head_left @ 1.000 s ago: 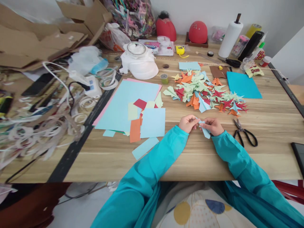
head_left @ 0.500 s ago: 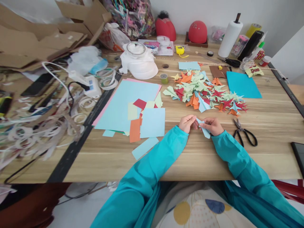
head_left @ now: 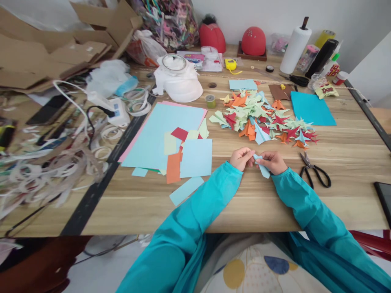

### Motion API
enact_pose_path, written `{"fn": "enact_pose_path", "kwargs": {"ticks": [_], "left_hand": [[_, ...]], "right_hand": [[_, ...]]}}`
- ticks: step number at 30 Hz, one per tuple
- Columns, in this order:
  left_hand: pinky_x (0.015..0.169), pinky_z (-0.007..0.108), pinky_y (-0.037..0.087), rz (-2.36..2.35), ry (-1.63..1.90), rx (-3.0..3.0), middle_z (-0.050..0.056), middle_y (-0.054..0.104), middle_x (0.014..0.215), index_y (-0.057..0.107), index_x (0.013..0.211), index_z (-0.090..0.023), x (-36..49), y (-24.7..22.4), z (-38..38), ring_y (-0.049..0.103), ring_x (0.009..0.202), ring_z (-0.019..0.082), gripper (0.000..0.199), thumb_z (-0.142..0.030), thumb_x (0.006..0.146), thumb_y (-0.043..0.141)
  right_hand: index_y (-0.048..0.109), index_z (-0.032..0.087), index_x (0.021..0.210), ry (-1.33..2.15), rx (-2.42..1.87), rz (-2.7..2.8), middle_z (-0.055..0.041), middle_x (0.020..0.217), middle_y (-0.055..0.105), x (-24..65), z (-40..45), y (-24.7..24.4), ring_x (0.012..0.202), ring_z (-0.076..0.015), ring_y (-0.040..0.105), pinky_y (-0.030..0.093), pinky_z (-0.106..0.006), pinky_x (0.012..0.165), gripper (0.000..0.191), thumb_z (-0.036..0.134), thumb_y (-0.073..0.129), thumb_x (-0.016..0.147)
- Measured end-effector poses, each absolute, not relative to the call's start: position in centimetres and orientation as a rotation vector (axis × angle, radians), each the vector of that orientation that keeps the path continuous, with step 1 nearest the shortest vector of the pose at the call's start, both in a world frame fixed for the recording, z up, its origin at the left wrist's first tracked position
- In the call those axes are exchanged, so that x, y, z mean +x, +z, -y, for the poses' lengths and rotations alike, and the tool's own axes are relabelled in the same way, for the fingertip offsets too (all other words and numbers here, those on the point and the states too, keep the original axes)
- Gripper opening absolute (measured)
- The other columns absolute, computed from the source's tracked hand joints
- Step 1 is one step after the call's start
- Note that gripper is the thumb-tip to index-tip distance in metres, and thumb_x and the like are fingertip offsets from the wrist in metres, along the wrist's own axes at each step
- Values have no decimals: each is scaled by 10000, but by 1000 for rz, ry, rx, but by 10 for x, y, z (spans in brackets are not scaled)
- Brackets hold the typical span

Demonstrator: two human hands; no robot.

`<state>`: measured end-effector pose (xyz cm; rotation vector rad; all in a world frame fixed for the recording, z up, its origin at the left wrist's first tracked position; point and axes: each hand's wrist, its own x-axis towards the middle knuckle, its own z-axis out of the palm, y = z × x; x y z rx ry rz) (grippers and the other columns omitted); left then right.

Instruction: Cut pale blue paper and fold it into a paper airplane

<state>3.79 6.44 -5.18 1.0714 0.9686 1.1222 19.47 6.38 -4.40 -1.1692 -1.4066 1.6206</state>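
Note:
A folded piece of light blue paper [head_left: 263, 171] is held between my two hands, over the bare wood near the front of the table. My left hand [head_left: 242, 158] pinches its upper left end with thumb and fingertips. On the other side, my right hand [head_left: 275, 162] grips the middle of the fold, thumb on top. Just beyond the hands lies a heap of folded paper shapes [head_left: 247, 108] in green, orange, red and blue. Left of my hands rest a light blue paper sheet [head_left: 196, 158] and a blue paper strip [head_left: 186, 190].
Black-handled scissors [head_left: 316, 171] lie right of my hands. Larger coloured sheets [head_left: 146, 134] are stacked at left, with cables and ribbon scraps [head_left: 67, 162] beyond. A teal square [head_left: 313, 109] sits behind right. A white-wrapped jar [head_left: 180, 83] and a paper roll [head_left: 295, 51] stand farther back.
The fingers of my left hand have shifted slightly at the upper end of the folded blue paper, and less of that tip shows. Both hands stay in nearly the same place.

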Motion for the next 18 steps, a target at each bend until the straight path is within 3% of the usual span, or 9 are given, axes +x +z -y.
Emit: {"fn": "enact_pose_path", "kwargs": {"ticks": [12,18], "left_hand": [[347,187,352,-981,1061,1167,-22,535,445,514,523,-134,40,-47,-61,463,333,60,401,-496,623,654],[337,186,341,-1021,1125,1126,-21,536,439,509,519,-136,37,-46,-63,458,317,58,385,-474,629,659]], "right_hand": [[628,135,643,1640,-1213,1384,-19,535,637,193,-63,-39,436,-116,542,422,-228,425,315,412,746,549],[660,153,771,1524,-1264,1331,-34,695,675,199,-69,-44,595,-150,600,453,-251,525,338,444,700,605]]}}
